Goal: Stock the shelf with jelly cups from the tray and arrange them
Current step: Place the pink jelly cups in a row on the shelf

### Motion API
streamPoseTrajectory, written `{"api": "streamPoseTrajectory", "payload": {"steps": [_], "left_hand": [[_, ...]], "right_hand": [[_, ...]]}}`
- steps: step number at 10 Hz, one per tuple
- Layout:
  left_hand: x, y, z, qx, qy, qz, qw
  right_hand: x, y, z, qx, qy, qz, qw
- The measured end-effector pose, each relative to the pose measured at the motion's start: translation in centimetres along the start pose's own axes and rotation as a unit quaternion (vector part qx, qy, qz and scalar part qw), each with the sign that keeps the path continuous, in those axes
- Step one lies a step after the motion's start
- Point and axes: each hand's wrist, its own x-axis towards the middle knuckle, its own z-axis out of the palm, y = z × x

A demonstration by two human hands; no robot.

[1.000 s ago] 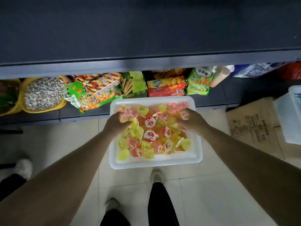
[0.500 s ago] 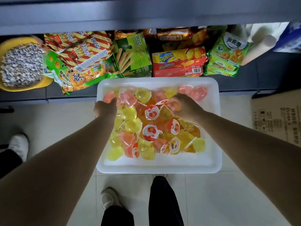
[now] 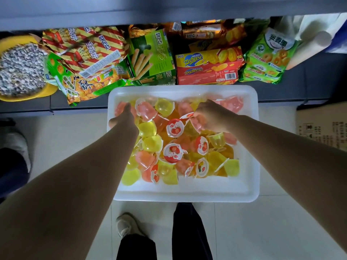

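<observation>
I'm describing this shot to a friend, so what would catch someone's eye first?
A white tray on the floor, heaped with pink, yellow and orange jelly cups, sits dead centre. Both hands, the left hand and right hand, dig into the pile. Behind it, bright snack packs crowd the low shelf.

- We see snack packs (image 3: 208, 66) crowding the shelf (image 3: 26, 107) at frame top.
- Bare tray (image 3: 185, 188) floor lies open at frame centre, below the jelly cups (image 3: 174, 145).

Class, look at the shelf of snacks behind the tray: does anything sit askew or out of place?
Yes: the red-and-yellow striped snack bag lies tilted across the green-and-orange snack bag, unlike the squarely placed red biscuit box.
</observation>
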Motion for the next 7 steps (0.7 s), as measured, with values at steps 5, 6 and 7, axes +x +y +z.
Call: {"api": "streamPoseTrajectory", "payload": {"steps": [5, 6, 7], "left_hand": [[2.6, -3.2, -1.6, 0.005, -0.066, 0.123, 0.990], [1.3, -2.5, -2.7, 0.028, -0.089, 0.152, 0.984], [-0.4, -1.3, -4.3, 0.051, -0.120, 0.184, 0.974]], "right_hand": [[-2.9, -0.5, 2.3, 0.185, 0.053, 0.138, 0.972], [-3.8, -1.5, 1.9, 0.295, 0.070, 0.193, 0.933], [-4.9, -3.4, 0.4, 0.422, 0.103, 0.220, 0.874]]}}
